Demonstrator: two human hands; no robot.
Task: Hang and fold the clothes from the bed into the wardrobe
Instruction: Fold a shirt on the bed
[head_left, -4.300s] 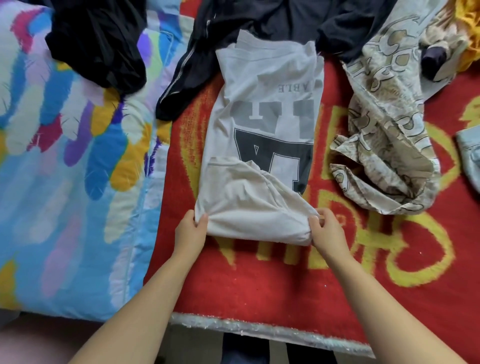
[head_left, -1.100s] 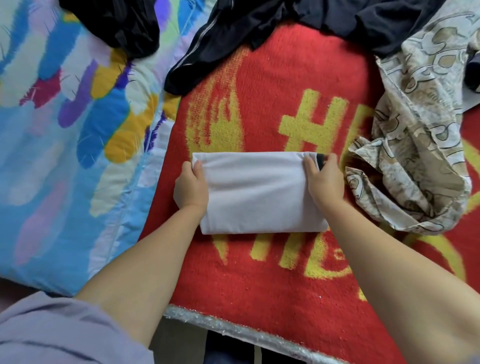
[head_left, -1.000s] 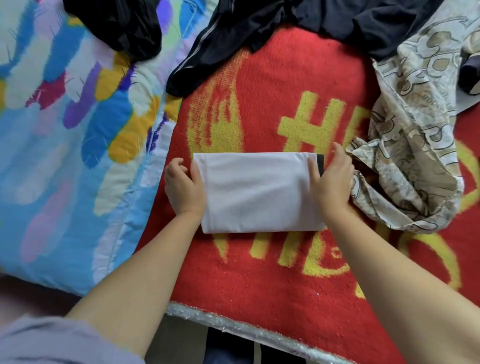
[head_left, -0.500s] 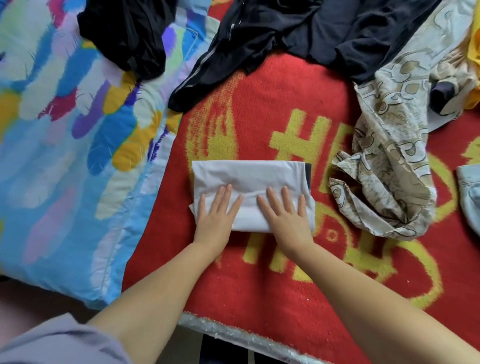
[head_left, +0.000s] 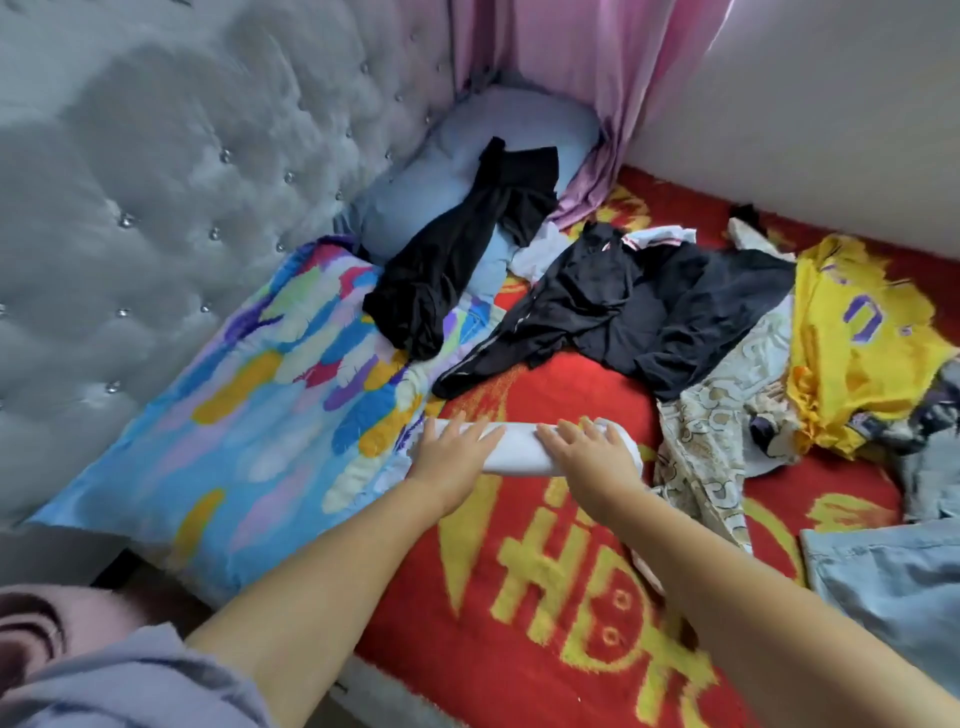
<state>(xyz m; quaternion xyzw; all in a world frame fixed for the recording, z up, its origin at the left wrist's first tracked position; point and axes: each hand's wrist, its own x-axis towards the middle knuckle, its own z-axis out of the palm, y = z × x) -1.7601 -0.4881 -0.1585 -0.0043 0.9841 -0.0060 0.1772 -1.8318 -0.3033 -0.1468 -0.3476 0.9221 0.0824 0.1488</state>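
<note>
Your left hand (head_left: 451, 457) lies flat with fingers spread on the folded white shirt (head_left: 519, 453), likely to keep the folds tight. Your right hand (head_left: 592, 451) presses flat too. The shirt is a small, smooth bundle on the red blanket (head_left: 519, 597), beside the colourful pillow (head_left: 249, 415).
</note>
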